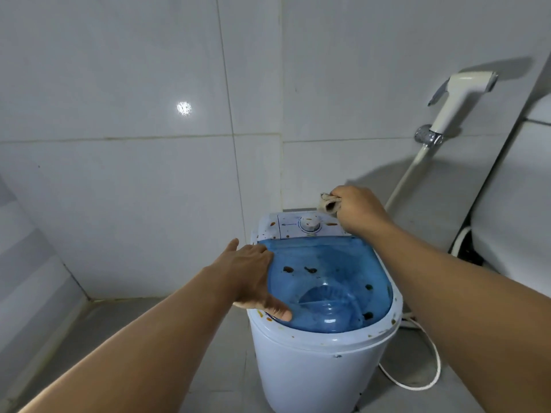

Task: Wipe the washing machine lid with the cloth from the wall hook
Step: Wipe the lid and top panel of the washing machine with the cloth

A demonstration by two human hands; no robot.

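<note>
A small white washing machine (316, 368) stands in the corner. Its translucent blue lid (328, 281) is closed and carries several dark brown spots. The white control panel (298, 226) behind the lid has a round dial and brown stains too. My left hand (253, 278) lies flat and open on the lid's left edge, thumb on the front left rim. My right hand (357, 210) hovers over the panel's right end, shut on a bunched beige cloth (328, 202) that sticks out to the left of the fist.
Grey tiled walls meet in a corner behind the machine. A white hand sprayer (459, 96) hangs in its wall holder at the right, hose running down. A white toilet (518, 189) stands at far right. A white cord (429, 371) loops on the floor.
</note>
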